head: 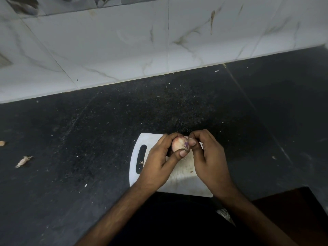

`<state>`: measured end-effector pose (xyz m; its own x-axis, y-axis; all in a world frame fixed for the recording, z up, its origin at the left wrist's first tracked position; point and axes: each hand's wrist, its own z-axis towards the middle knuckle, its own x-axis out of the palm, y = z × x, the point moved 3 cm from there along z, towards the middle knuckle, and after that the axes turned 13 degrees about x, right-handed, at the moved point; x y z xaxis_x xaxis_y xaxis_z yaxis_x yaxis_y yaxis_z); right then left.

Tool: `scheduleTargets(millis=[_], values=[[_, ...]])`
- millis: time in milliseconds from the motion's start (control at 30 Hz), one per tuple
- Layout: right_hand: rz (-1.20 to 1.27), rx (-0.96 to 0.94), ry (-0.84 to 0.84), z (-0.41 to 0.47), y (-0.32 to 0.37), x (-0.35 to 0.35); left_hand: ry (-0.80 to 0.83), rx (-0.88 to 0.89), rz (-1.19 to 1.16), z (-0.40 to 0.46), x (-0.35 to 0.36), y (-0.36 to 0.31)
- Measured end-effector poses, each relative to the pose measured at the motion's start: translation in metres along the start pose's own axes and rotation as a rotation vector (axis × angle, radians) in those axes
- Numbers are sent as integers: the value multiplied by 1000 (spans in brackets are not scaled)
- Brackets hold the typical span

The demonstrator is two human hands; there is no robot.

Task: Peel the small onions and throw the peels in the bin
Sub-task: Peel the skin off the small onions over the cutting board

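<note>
A small pale onion [178, 144] with a purple patch is held above a white cutting board [179, 181]. My left hand [159, 160] wraps around the onion from the left, thumb pressed under it. My right hand [207, 157] meets it from the right, thumb and forefinger pinching at the purple skin on the onion's near side. Much of the onion is hidden behind my fingers. No bin is in view.
The board lies on a dark speckled stone counter [88, 139]. Two dry peel scraps [23, 161] [2, 143] lie at the far left. A white marbled tile wall [124, 41] rises behind. The counter's front edge drops off at lower right.
</note>
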<state>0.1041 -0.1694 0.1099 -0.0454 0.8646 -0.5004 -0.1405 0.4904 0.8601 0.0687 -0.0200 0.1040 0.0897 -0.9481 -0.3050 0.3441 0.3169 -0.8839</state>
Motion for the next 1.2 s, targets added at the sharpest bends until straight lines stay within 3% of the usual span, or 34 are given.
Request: scheduleTargets(millis=[267, 467, 600, 800, 967, 1200], values=[[209, 253, 120, -3, -4, 5, 34, 5, -16, -3, 2, 5], [677, 541, 148, 2, -10, 1, 32, -15, -111, -8, 6, 8], [647, 613, 68, 2, -30, 2, -12, -29, -144, -9, 4, 10], [-59, 326, 158, -2, -47, 6, -46, -38, -114, -9, 2, 14], [18, 46, 57, -3, 0, -10, -91, -54, -163, -7, 0, 13], [-19, -96, 35, -6, 14, -10, -112, -42, -261, -6, -2, 8]])
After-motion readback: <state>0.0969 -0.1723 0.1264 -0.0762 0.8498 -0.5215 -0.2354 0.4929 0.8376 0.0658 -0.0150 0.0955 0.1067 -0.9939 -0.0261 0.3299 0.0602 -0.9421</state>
